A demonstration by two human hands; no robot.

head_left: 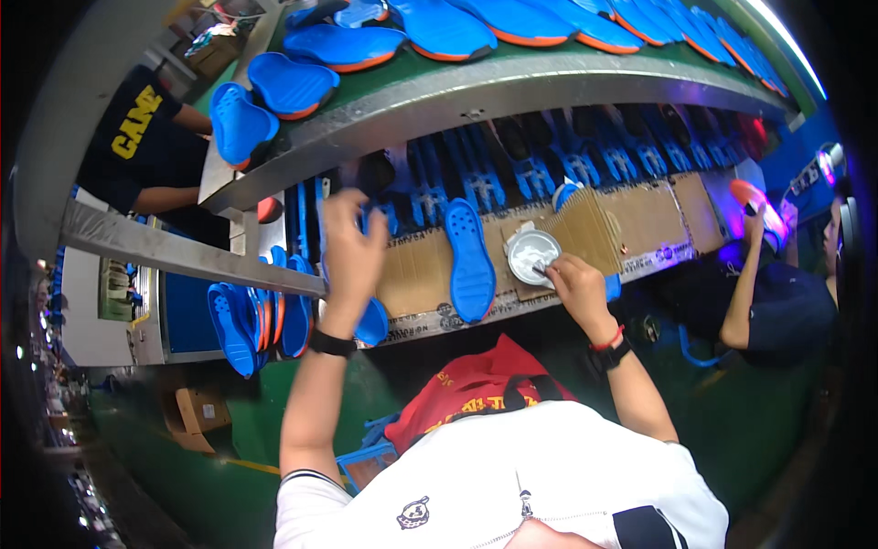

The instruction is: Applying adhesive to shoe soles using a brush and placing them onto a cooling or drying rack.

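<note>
My right hand [578, 289] is closed in a pinch at the near right rim of a small round bowl [526, 245] with whitish-grey content. What its fingers hold dips toward the bowl and is too small to make out. A blue shoe sole [472, 265] with holes at its far end lies on the cardboard between my hands. My left hand [352, 252] is raised over the left end of the cardboard, near the blue racks, its fingers smeared by motion. Close below it, another blue sole [372, 322] sits at the bench edge.
Blue soles with orange edges line the upper shelf [494, 105]. Blue racks [480, 178] stand behind the cardboard [416, 274]. More soles [240, 320] stand at left, beside a metal bar [183, 247]. One co-worker [777, 302] at right holds a sole; another person [137, 137] stands at left.
</note>
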